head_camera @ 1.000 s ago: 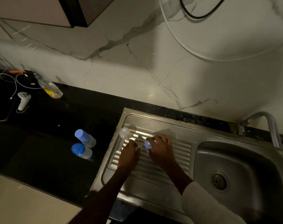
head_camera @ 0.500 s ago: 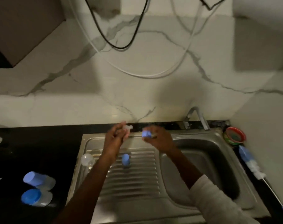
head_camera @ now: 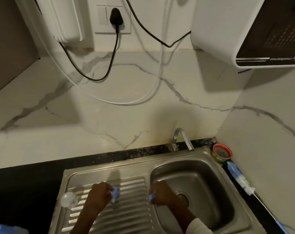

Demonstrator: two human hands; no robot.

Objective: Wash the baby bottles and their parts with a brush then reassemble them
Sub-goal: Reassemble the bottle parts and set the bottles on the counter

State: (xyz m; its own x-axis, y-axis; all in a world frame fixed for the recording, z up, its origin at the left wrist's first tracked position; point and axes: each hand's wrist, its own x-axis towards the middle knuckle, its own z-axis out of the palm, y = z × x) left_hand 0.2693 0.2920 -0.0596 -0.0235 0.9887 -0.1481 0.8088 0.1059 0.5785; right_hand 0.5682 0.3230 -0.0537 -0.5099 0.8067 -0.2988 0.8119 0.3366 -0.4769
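Low in the middle of the frame, the left hand (head_camera: 99,194) was curled around a small blue bottle part (head_camera: 115,193) over the ridged drainboard (head_camera: 131,208), and the right hand (head_camera: 163,194) pinched another small blue piece (head_camera: 151,196) at the edge of the sink bowl (head_camera: 210,179). A clear round cap (head_camera: 69,199) lay at the lower left on the drainboard, well apart from the bottle brush (head_camera: 239,179) on the dark counter at the right, near a red cup (head_camera: 222,152) and the tap (head_camera: 183,140).

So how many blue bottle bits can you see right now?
3: one in the left hand over the drainboard, one in the right hand over the basin, one at the bottom-left corner. Others may be hidden.
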